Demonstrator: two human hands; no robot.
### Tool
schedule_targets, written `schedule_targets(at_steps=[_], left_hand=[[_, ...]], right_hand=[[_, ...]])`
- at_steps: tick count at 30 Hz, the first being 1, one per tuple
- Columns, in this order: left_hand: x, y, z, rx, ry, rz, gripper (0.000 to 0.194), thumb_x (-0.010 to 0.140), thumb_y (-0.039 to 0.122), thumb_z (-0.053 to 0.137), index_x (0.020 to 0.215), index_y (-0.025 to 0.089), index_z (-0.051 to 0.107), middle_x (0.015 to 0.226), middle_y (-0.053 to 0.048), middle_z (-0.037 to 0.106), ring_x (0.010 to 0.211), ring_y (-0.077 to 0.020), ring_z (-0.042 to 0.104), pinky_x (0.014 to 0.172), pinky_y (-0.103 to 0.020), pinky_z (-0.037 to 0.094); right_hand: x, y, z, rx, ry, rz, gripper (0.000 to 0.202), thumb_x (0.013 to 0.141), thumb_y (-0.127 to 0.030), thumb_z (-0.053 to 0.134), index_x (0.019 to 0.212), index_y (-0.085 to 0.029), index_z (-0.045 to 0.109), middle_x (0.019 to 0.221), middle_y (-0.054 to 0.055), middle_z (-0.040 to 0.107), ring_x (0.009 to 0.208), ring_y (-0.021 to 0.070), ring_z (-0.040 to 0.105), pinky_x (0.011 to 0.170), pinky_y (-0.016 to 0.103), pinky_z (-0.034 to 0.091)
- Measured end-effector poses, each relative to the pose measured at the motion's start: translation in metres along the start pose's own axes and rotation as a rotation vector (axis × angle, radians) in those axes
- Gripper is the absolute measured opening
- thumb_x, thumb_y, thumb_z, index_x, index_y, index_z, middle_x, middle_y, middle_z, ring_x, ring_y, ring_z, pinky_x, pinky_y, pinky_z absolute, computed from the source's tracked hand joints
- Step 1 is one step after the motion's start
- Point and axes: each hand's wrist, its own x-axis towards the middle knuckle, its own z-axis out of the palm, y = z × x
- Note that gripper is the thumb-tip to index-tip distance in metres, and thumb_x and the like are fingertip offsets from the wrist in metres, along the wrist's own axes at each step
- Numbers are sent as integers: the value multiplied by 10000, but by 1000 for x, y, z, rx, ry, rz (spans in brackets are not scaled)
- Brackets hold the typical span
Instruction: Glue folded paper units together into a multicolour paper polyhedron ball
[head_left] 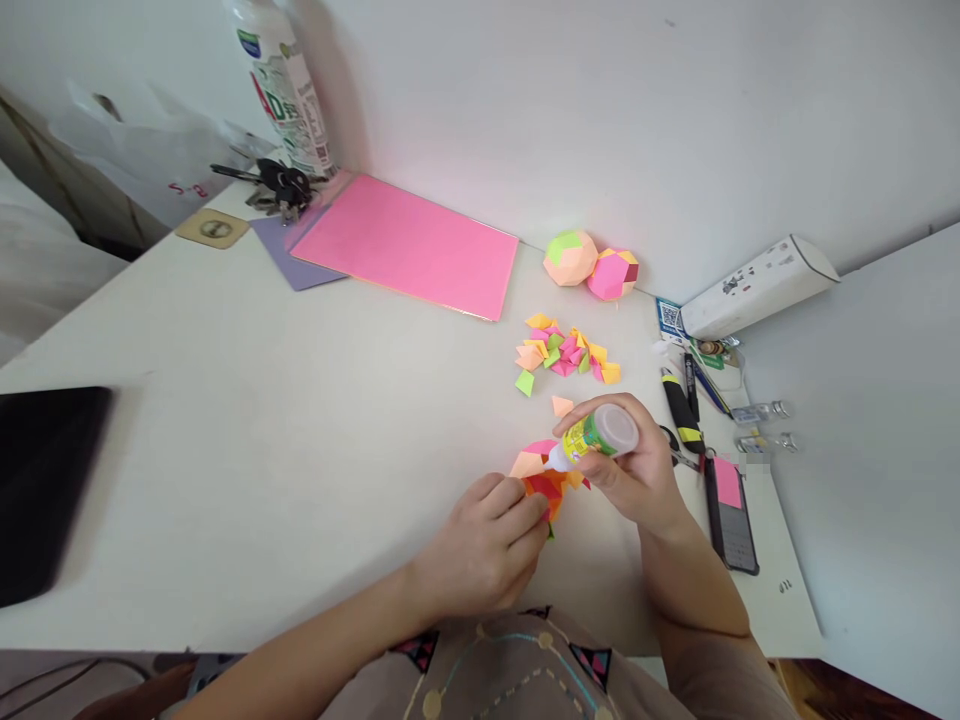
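My right hand (634,460) grips a small glue bottle (592,437), tipped so its nozzle points down and left at a folded paper model. This partly built model (546,487), in pink, peach, red and orange, is held by my left hand (491,540), whose fingers close on its near left side. The nozzle meets or nearly meets the model's upper edge; I cannot tell which. Beyond the bottle lies a single peach paper piece (562,406). A loose heap of small folded paper pieces (566,350) in pink, orange, peach and green spreads further back.
Two finished-looking paper balls (570,258) rest against the wall. Pink paper sheets (420,245) lie back left, near keys (281,188) and a white bottle (289,95). On the right are a cutter (681,410), scissors (679,450), a phone (733,515) and a white box (757,288). A black device (49,490) sits far left.
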Motion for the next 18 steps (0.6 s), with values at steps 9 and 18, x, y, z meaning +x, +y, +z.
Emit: schedule_targets(at_steps=[9,18], left_hand=[[-6,1,-8,-26,-96,-140,159,762,124,497,878,162,600,1211,-103,606,904,-263,433,779,-453,384],[-9,4,-10,73,-194,-110,132,758,118,486,846,153,577,1208,-123,599,746,-208,489,607,-353,406]], right_hand=[[1,2,1,92,103,23,342,778,-501,654,934,-211,561,873,65,679,733,180,618,645,320,525],[5,7,4,280,114,74,295,788,-444,668,908,-193,570,823,44,671,498,86,484,415,220,386]])
